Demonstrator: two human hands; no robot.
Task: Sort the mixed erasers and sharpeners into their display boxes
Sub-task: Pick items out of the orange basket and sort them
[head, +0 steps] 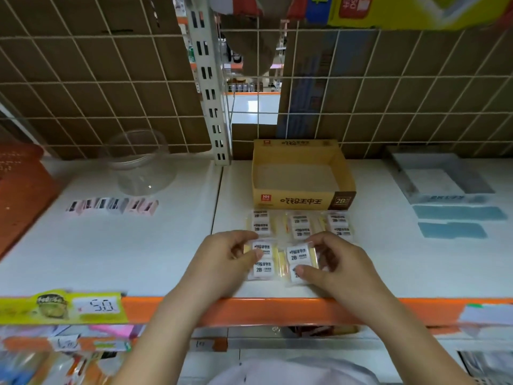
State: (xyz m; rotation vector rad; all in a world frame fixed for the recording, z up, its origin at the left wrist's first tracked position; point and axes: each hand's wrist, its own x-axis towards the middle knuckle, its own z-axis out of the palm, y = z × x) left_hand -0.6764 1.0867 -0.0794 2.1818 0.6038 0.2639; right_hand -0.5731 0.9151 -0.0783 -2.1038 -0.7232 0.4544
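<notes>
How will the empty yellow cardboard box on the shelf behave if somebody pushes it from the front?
The yellow box is probably light, since it looks empty, so it would likely slide easily on the smooth white shelf. Being low and wide, it seems unlikely to tip. Its thin cardboard walls may bend under pressure.

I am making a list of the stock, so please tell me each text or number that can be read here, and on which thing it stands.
"2B": front of the yellow display box.
"2B": eraser pack gripped by the left hand.
"2B": eraser pack gripped by the right hand.
"5.0": price tag on the shelf edge.
Other print on the box and packs: not legible to me.
Grey tray label: blurred.
</notes>
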